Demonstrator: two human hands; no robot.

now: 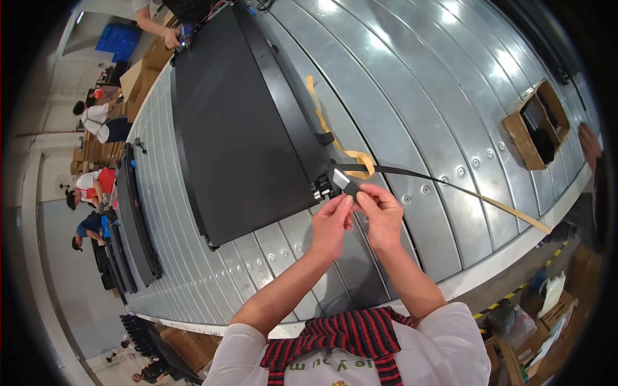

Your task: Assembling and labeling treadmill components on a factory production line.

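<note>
A person in a red and black striped apron [351, 338] stands at the near edge of the big metal table [412, 128]. Both hands are up over the table. The left hand [331, 225] pinches a small black and silver piece [341, 181] with its thumb and fingertips. The right hand [384, 219] pinches it too, from the other side. The piece is up at the near right corner of a long black panel [238, 128], just beside a shiny metal pin [322, 192]. I can't tell if those two touch.

To me this looks like the fiddly bit, working on the little piece at the corner. The next move seems to need soft, careful fingers and a good straight line-up.

A black strip [412, 172] runs off to the right, and its yellow end [515, 213] comes to the table's near edge. A curly yellow ribbon [315, 103] lies along the panel's right side.

Near the table's right edge is a cardboard box [520, 138] with dark things in it. Far away, at the panel's other end, a co-worker's hand [171, 38] has a blue tool [186, 35].
</note>
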